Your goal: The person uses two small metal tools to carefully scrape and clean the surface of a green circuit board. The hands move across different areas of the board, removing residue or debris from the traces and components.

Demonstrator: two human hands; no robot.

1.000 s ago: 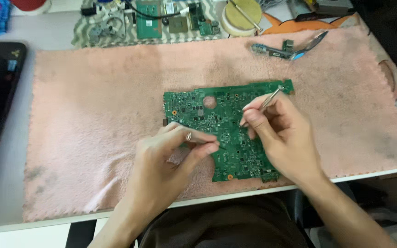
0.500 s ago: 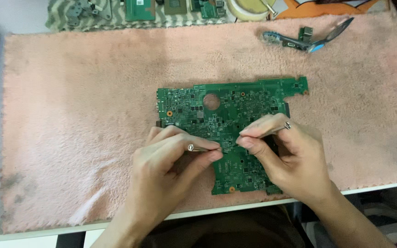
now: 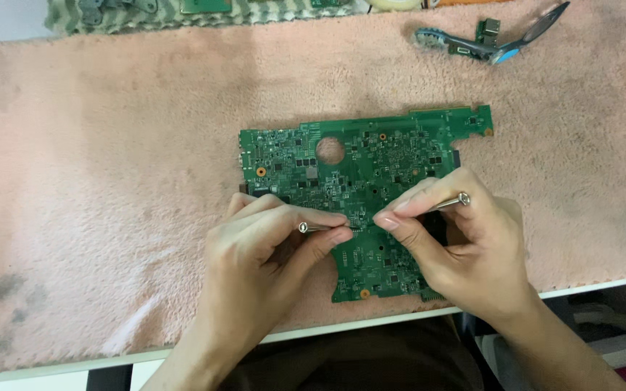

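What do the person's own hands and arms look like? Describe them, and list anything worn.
Both the left hand and the right hand are bare, with no gloves, rings or watch visible. The forearms are bare too, with no sleeves reaching into view. The fingers are slim with short, plain nails.

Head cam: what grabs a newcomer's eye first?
The green circuit board lying flat in the middle of a pink towel, with a round hole near its top. Over its lower half, the left hand and the right hand each pinch a thin metal tool, tips meeting at the board's centre. A small cable part lies at the towel's upper right.
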